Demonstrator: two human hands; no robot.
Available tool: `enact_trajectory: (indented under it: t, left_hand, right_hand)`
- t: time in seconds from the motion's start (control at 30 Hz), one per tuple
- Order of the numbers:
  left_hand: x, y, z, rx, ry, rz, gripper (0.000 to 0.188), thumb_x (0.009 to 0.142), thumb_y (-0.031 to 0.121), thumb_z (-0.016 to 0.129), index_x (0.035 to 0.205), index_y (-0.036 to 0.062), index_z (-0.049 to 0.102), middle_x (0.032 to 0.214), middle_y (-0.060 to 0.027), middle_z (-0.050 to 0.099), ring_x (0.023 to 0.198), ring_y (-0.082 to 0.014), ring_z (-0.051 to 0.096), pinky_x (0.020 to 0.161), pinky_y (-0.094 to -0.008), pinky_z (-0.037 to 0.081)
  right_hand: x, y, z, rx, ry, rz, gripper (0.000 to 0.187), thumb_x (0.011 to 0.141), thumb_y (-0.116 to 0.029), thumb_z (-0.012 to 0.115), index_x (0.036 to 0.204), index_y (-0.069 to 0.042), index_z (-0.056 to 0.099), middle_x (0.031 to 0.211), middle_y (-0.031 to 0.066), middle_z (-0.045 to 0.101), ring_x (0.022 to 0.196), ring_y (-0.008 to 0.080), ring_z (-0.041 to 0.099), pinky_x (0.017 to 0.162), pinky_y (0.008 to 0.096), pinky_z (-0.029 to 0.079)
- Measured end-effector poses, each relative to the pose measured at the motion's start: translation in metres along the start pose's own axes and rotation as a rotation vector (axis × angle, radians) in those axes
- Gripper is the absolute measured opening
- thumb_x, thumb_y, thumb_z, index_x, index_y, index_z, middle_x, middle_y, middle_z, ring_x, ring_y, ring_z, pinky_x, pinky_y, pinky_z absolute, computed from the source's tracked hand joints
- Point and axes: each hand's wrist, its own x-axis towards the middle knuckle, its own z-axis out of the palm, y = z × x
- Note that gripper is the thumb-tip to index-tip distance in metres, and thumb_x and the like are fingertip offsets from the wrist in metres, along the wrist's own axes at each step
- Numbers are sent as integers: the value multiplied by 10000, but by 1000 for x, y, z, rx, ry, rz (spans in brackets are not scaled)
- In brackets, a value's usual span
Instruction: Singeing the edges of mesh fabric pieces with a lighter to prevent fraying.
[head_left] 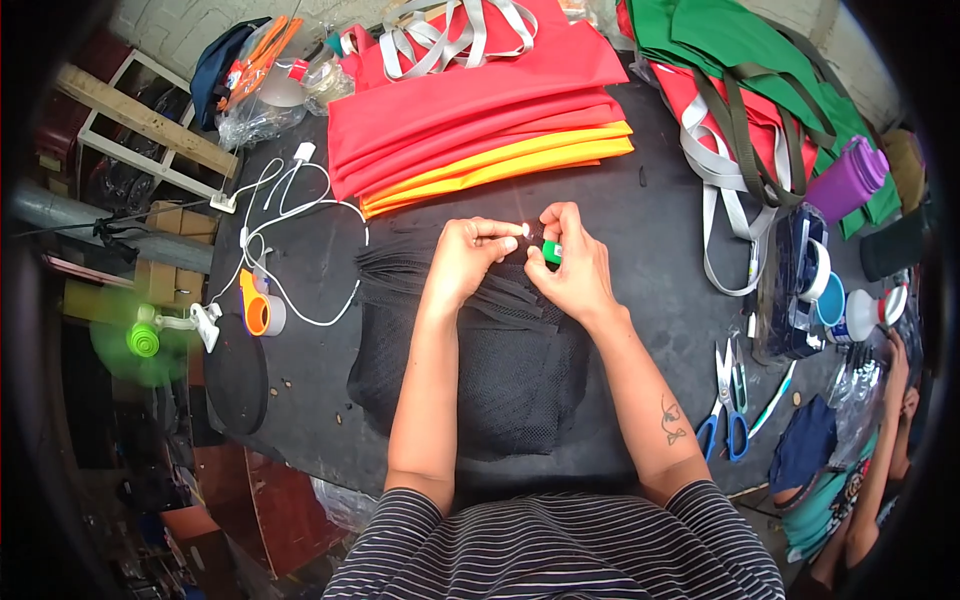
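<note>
My right hand (578,262) is closed around a small green lighter (551,251), thumb and forefinger raised at its top. A small bright glow (526,230) shows between the lighter and my left fingertips. My left hand (468,258) pinches thumb and forefinger together close to the glow; what they hold is too small and dark to make out. Under both hands lies a heap of black mesh fabric (480,385), with a bunch of thin black strips (395,262) spread across its far part.
Folded red bags (470,120) and yellow bags (500,165) are stacked beyond my hands. White cable (290,215) and a tape roll (262,314) lie left. Scissors (724,410), green bags (740,60) and a purple tumbler (848,180) are right. A green fan (143,338) spins at left.
</note>
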Motion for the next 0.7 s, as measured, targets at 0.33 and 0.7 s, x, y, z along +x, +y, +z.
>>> enact_trajectory:
  t: [0.33,0.7]
  left_hand:
    - [-2,7,2,-19,4,-44,151,823,11,701,969,-20,727,783,-12,674,647,-45,540,602,-195,442]
    - [-4,5,6,-63,70,10,196,915,31,584,1073,-13,692,789,3,644,662,-45,554,643,-182,448]
  right_hand:
    - [-2,4,0,-13,-28,-68,449,737,-119,710,1076,-49,423,789,102,556,679,266,601,664,358,507]
    - [-9,16,-2,323,149,51,426,844,-161,682,1138,-16,409,819,76,529,707,150,539,664,290,472]
